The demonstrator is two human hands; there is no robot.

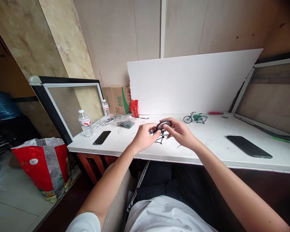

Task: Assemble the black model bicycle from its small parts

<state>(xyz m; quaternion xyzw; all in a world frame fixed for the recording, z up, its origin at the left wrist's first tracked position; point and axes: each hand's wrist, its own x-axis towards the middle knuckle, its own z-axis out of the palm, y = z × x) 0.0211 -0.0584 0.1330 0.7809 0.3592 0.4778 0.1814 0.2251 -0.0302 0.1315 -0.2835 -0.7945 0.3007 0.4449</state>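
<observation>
A small black spoked wheel (168,123) of a model bicycle is held up between my two hands over the table. My left hand (144,137) pinches the wheel's left side together with dark bicycle parts; the fingers partly hide them. On the other side, my right hand (182,131) is closed on the wheel's rim with thumb and fingers. Thin black model bicycle frame parts (161,139) show just below the hands; whether they are joined to the wheel I cannot tell. Behind and to the right, a green model bicycle (195,118) stands upright on the white table (203,151).
Left on the table are a phone (101,137), a water bottle (86,124), a bag of small parts (126,123) and black parts sprues (108,120). A red box (134,108) and a carton (118,100) stand behind. Another phone (249,146) lies at right.
</observation>
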